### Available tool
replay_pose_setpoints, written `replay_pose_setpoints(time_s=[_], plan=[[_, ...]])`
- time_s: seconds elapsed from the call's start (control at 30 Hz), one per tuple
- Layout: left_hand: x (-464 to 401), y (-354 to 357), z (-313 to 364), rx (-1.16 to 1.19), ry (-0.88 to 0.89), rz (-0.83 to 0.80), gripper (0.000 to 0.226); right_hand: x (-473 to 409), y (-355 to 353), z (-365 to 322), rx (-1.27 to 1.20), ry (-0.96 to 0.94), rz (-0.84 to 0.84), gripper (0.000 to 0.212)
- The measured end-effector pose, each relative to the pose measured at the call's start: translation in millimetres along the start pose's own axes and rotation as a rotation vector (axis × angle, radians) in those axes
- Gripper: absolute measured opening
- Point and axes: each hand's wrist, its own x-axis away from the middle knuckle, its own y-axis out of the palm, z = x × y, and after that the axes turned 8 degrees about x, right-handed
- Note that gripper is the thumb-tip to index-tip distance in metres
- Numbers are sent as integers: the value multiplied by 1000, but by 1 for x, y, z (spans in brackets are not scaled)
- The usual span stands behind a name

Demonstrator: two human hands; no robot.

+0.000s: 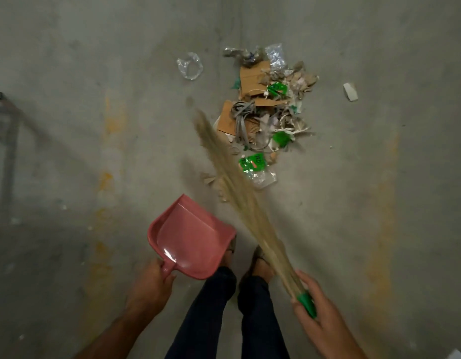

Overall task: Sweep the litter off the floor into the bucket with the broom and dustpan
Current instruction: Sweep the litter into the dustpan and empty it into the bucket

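Your right hand [318, 314] wraps the green-capped grass broom [239, 203]; your left hand [153, 283] grips the pink plastic dustpan [190, 242] handle. Lower its lip floorward, then draw the cardboard-and-wrapper litter pile [265, 112], beyond the bristle tips, toward it. No bucket shows.

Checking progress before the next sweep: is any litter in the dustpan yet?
No: the pink dustpan, held by the left hand, shows a bare inside, while the litter pile lies on the floor.
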Motion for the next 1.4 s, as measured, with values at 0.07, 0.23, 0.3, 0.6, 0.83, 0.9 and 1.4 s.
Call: replay_pose_setpoints(time_s=[0.07,0.23,0.3,0.6,0.83,0.9,1.4], plan=[[-2,-6,-15,22,-18,-8,21,-45,12,-35,39,-50,-144,49],[-20,-24,-43,7,-48,-15,25,-165,46,-122,-90,4,-253,30],[-30,-30,-50,26,-35,-15,26,-195,49,-144,-232,88,-266,24],[-39,-30,-50,86,8,-19,17,-134,15,-64,-187,217,-75,23],[-6,4,-53,103,-60,-9,31,-55,0,-1,238,58,-220,37],[3,14,-58,111,-53,-23,35,-64,4,8,353,24,-265,43],[17,53,-33,136,-51,-8,20,-39,-77,66,468,45,-68,49]])
